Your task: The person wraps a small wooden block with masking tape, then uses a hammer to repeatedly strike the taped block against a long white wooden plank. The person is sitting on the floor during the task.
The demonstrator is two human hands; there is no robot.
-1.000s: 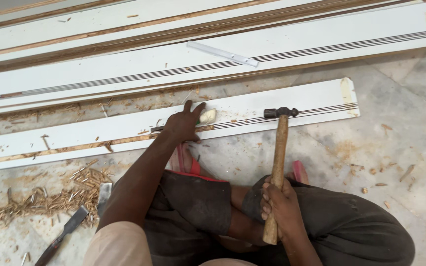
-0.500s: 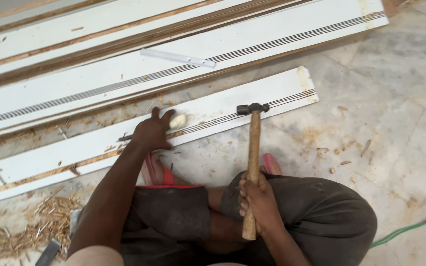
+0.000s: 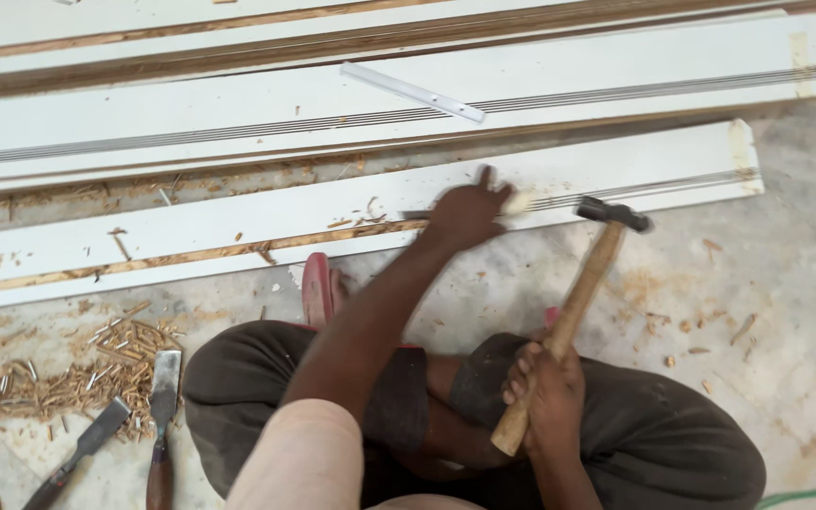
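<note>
Head view: right hand (image 3: 548, 385) is wrapped tight round a wooden hammer (image 3: 570, 316), whose head hangs just beside the white board (image 3: 616, 175). Left hand (image 3: 467, 212) is closed on a chisel (image 3: 415, 215) lying on that board. Wood shavings (image 3: 59, 373) lie well left of it.

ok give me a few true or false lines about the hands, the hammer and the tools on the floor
1. The right hand grips a wooden-handled hammer. True.
2. The left hand rests on the floor. False: it presses a chisel onto the near white board.
3. The hammer head touches the chisel. False: it is apart, to the right.
4. Two spare chisels lie by the wood chips at lower left. True.
5. A pale flat strip lies on the farther board. True.
</note>
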